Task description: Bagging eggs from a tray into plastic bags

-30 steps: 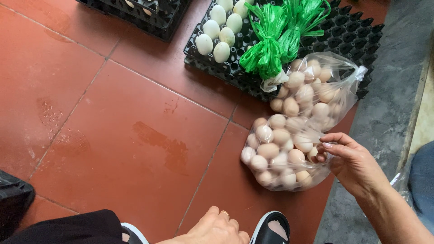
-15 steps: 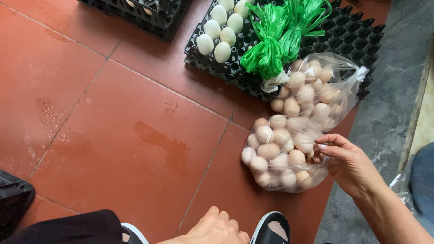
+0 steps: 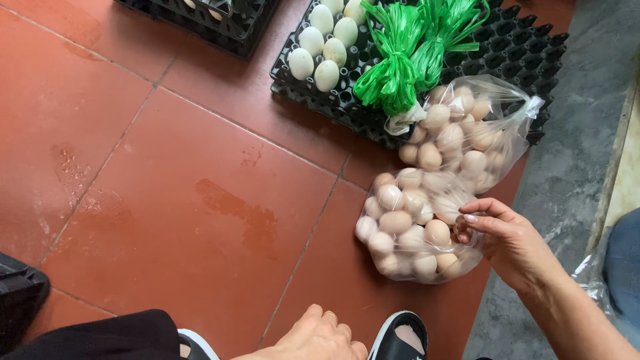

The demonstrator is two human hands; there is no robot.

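On the red tiled floor [image 3: 167, 200], just in front of a black egg tray [image 3: 527, 60], lie two clear plastic bags filled with brown eggs. The nearer bag of eggs [image 3: 410, 227] rests on the tile; the farther bag of eggs [image 3: 467, 137] lies partly over the tray's front edge and touches the nearer one. The right hand [image 3: 510, 243] enters from the lower right, its fingertips [image 3: 467, 230] curled and pinched on the plastic at the nearer bag's right side. The left hand [image 3: 320, 337] sits at the bottom edge, knuckles up with a ring on one finger, fingers loosely bent, holding nothing visible; whether it presses on the knee beneath it cannot be told. Beside it shows a black sandal [image 3: 400, 333]. A bundle of green plastic ties [image 3: 407, 57] lies across the tray, overlapping the farther bag's knotted top, and five white eggs [image 3: 323, 43] sit in the tray's left cells. A second black tray [image 3: 213, 17] stands at the top left. A grey stone strip [image 3: 573, 167] borders the tiles on the right.
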